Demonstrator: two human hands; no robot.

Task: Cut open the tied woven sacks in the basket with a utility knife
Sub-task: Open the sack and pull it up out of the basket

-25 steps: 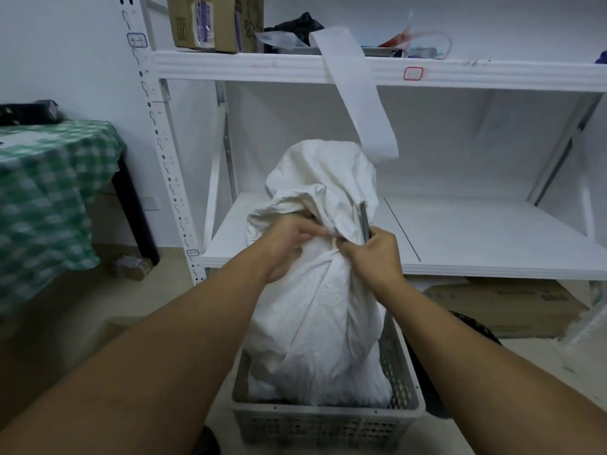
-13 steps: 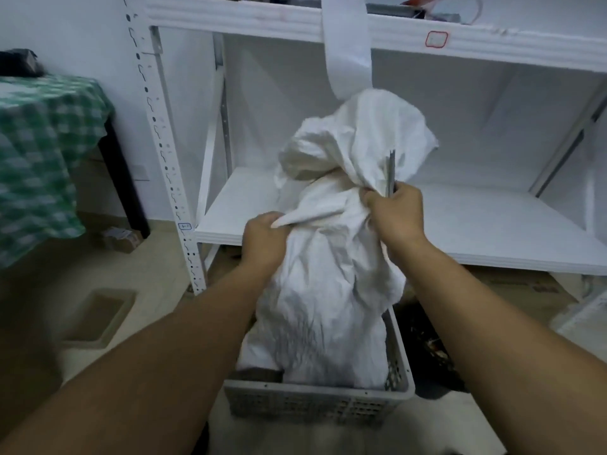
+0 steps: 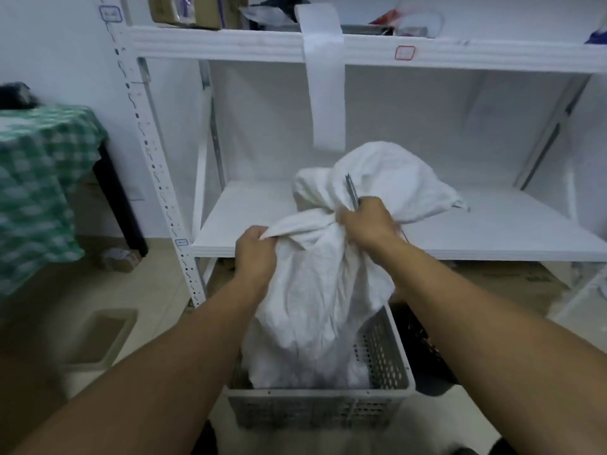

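White woven sack [image 3: 325, 284] fabric is clenched by the left hand [image 3: 255, 251] beside the knot, pulled leftward; the tied neck and a utility knife [image 3: 352, 192], blade up, are gripped by the right hand [image 3: 368, 223], nearer the knot. The sack stands upright in a grey basket [image 3: 320, 408].

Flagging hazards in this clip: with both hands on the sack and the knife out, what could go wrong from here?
1. The knife sticks up from the right hand while that hand also bunches the sack; a slip could nick the cloth or the left hand close by.
2. The sack stands tall in the basket; pulling sideways might tip it out.
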